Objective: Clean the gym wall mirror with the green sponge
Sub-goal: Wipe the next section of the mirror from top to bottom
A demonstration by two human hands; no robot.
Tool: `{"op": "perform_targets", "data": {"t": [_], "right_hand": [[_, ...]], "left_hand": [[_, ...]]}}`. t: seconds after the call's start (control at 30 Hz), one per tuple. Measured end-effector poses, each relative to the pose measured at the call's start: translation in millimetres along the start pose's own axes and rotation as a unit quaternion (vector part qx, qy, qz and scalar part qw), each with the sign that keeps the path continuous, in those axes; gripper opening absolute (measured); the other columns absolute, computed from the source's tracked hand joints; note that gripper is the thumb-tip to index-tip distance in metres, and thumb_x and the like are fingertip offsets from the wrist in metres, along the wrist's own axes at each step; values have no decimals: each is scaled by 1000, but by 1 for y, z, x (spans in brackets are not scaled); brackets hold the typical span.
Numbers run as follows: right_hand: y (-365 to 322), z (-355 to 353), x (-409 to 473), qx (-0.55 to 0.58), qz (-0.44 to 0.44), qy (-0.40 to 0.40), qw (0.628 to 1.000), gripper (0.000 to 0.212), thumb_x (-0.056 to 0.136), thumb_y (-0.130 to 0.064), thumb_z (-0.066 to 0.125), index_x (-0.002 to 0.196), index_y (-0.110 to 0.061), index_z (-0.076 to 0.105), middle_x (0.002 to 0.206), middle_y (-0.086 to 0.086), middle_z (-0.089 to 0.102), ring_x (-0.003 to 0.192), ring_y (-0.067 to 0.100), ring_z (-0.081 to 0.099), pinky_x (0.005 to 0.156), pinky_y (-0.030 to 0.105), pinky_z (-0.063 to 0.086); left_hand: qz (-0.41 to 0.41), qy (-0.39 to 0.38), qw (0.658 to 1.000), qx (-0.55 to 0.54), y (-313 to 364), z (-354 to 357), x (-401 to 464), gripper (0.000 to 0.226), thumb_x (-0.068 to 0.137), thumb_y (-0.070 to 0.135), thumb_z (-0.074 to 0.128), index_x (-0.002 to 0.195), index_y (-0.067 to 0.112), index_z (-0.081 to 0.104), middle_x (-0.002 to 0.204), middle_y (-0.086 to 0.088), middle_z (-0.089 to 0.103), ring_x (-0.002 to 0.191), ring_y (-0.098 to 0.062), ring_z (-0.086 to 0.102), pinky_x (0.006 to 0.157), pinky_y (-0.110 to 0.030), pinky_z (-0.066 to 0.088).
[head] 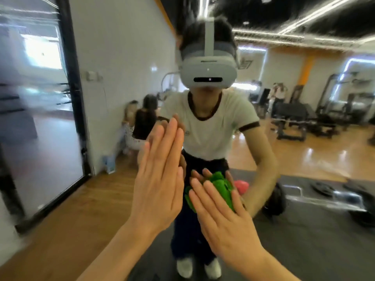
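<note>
From my head camera, my left hand (pixel 160 177) lies flat on the mirror (pixel 304 155), fingers straight, holding nothing. My right hand (pixel 221 211) presses the green sponge (pixel 221 189) on the glass just beside it, low in front of my reflection (fingers look straight, not curled). To wipe well, I think I should keep the sponge flat, push softly, and go in long rows so no spot gets missed.

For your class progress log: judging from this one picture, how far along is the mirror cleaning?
Done: the crumpled green sponge is already up against the gym wall mirror. In hand: the right hand presses it to the glass with straight fingers, while the left hand lies flat on the mirror beside it. Left: cannot tell how much glass is wiped; the picture is blurred and shows no clear streaks.
</note>
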State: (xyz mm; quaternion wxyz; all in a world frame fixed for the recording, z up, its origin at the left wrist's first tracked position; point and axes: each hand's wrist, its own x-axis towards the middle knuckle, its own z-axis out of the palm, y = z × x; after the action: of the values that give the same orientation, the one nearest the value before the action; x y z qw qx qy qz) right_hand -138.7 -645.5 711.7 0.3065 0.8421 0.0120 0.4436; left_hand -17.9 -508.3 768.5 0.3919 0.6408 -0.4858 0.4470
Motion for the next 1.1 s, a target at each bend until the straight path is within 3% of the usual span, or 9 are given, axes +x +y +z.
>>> {"op": "perform_targets", "data": {"t": [0.1, 0.2, 0.3, 0.43, 0.57, 0.7, 0.87, 1.0, 1.1], "right_hand": [[1, 2, -10, 31, -30, -5, 999, 53, 109, -22, 18, 161, -15, 14, 170, 1, -1, 156, 17, 7, 126, 36, -1], [26, -20, 68, -11, 29, 120, 992, 59, 105, -22, 37, 159, -9, 19, 168, 6, 10, 155, 19, 5, 126, 42, -6], [46, -44, 146, 18, 124, 185, 975, 55, 106, -21, 37, 157, -6, 26, 165, 11, 24, 153, 27, 17, 124, 45, -5], [21, -20, 93, -5, 90, 139, 986, 59, 103, -22, 33, 159, -7, 20, 167, 11, 14, 155, 25, 12, 126, 45, -6], [-1, 10, 7, -57, 7, 76, 995, 60, 101, -18, 26, 159, -9, 18, 169, 7, 6, 156, 22, 6, 125, 45, -8], [25, -18, 87, -14, 67, 140, 988, 57, 100, -24, 33, 155, -7, 31, 164, 9, 26, 153, 24, 19, 126, 44, -2], [59, -34, 117, -45, 67, 178, 981, 55, 106, -24, 34, 157, -7, 28, 165, 11, 24, 154, 26, 18, 125, 45, -1], [104, -39, 59, -45, 207, 211, 954, 56, 107, -24, 31, 158, -4, 23, 166, 14, 18, 155, 29, 13, 124, 43, -7], [78, -35, 68, -29, 269, 241, 932, 58, 105, -26, 29, 159, -4, 21, 167, 15, 16, 155, 29, 10, 124, 45, -7]], "left_hand": [[14, 6, 1000, 11, 0, 10, -9, 59, 104, 19, 29, 159, 10, 9, 169, 7, -1, 157, -14, 0, 127, -33, -2], [1, 47, 999, -10, 2, 19, -8, 60, 103, 15, 32, 159, 10, 10, 169, 10, 2, 157, -14, 5, 127, -32, 1], [-27, 90, 995, -30, 2, 26, -8, 60, 103, 10, 32, 160, 12, 12, 169, 14, 6, 156, -17, 12, 127, -33, 4], [-30, 107, 994, -9, 0, 30, -4, 54, 108, 21, 27, 159, 11, 14, 168, 7, 12, 156, -19, 15, 126, -44, 14], [-12, 97, 994, 46, -5, 32, -5, 57, 107, 22, 27, 161, 12, 10, 168, -2, 13, 156, -23, 16, 127, -43, 12], [-15, 100, 992, 69, -5, 32, -4, 58, 105, 21, 30, 160, 11, 14, 168, -7, 18, 156, -22, 16, 127, -40, 10], [-5, 99, 991, 91, 0, 28, -3, 54, 107, 28, 25, 160, 19, 20, 168, -9, 19, 157, -21, 11, 128, -37, 5], [10, 111, 989, 97, 0, 30, -5, 53, 106, 28, 29, 159, 26, 24, 169, -6, 18, 157, -19, 10, 127, -36, 5], [16, 119, 988, 97, -3, 32, -4, 54, 106, 28, 30, 159, 28, 24, 169, -5, 18, 157, -20, 11, 127, -34, 3]]}}
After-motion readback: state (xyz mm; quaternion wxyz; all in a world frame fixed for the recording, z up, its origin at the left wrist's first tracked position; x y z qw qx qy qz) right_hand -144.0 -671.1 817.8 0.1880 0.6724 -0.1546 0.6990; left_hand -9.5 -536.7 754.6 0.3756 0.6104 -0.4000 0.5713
